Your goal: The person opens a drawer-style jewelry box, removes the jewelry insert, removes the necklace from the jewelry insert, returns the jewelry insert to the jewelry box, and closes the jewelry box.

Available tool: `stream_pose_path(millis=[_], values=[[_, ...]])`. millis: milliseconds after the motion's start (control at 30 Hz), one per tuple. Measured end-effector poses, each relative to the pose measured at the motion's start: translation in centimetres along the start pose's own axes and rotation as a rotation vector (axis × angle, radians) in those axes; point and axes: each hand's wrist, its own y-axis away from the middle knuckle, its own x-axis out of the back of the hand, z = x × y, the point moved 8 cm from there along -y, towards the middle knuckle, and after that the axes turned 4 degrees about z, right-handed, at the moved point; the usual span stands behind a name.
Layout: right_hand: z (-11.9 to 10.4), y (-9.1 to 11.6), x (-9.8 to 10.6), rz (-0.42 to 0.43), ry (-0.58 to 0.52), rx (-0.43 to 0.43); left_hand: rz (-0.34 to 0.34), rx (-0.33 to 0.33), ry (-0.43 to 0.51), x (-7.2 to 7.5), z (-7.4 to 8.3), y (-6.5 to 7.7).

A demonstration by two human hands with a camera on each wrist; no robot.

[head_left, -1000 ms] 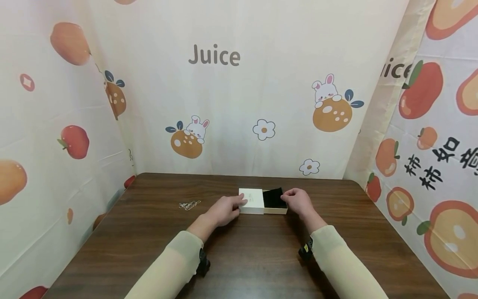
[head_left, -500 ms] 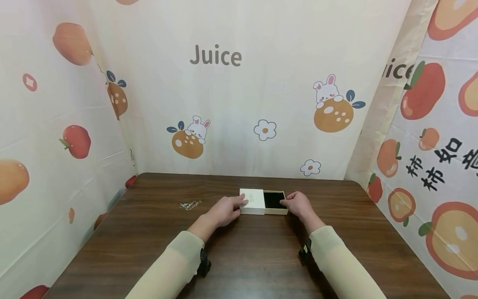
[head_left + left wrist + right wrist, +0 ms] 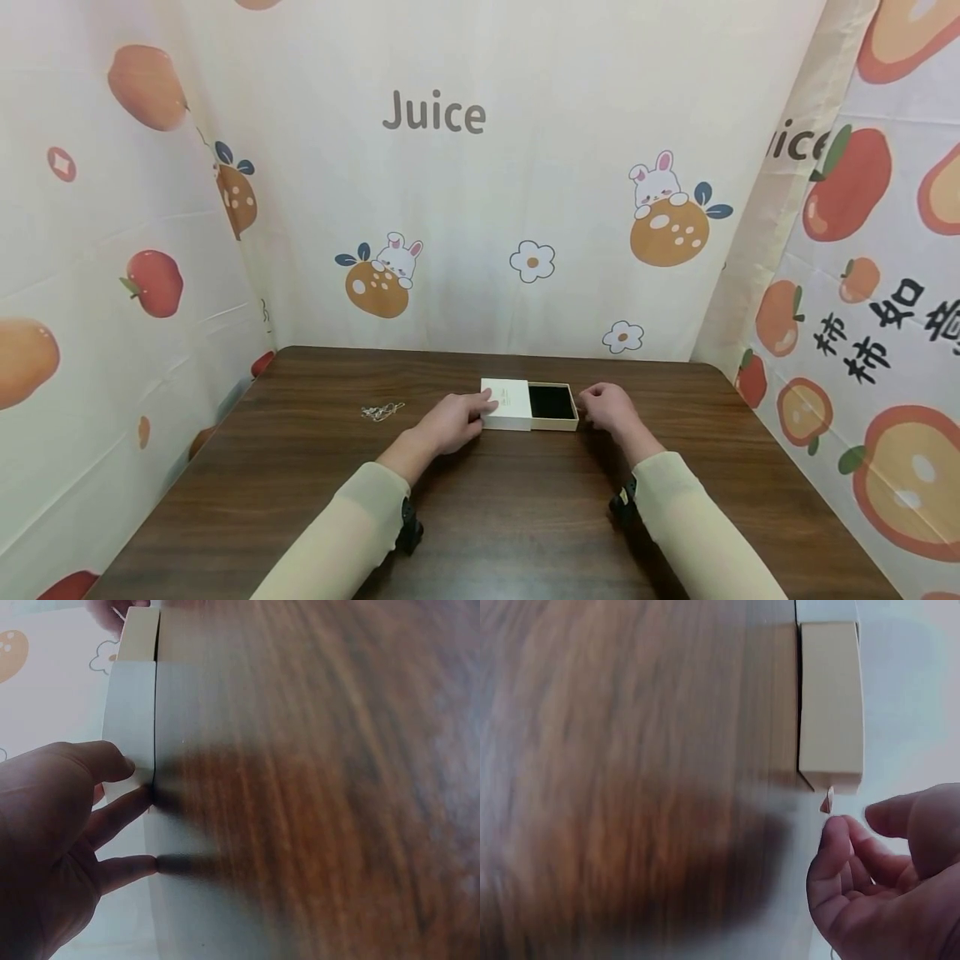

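A white jewelry box sleeve point(image 3: 506, 404) lies flat on the table, small lettering on its top. Out of its right end sticks a cream drawer point(image 3: 555, 424) with a black pad point(image 3: 551, 402) flat inside. My left hand point(image 3: 452, 422) grips the sleeve's left end, a digit on top and others at the side facing me. Just beyond the drawer's right end is my right hand point(image 3: 609, 408). In the right wrist view its fingers point(image 3: 831, 855) are bent and the thumb stands apart from them. Right by those fingertips, a small ribbon tab point(image 3: 827, 801) pokes from the drawer end.
A silvery chain point(image 3: 382, 412) lies in a loose heap left of the left hand. The dark wooden table point(image 3: 495, 517) has fruit-printed curtains point(image 3: 450, 192) behind it and at both sides.
The black pad, tilted up at its right edge a second ago, now lies flat in the drawer. My right hand has let go and moved right. The left hand stays put.
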Motion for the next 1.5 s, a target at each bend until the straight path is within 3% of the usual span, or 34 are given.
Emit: stream_pose_path(millis=[267,667,1500], values=[[0.3,-0.5,-0.6,-0.051,0.006,0.025,-0.004,0.011,-0.004,-0.2,-0.3,-0.1],[-0.4,-0.4,-0.4,-0.026,0.127,0.060,0.000,0.005,-0.002,-0.2,-0.2,-0.1],[-0.8,-0.1,-1.2,-0.015,0.133,0.061,-0.005,0.015,0.010,-0.2,-0.1,-0.1]])
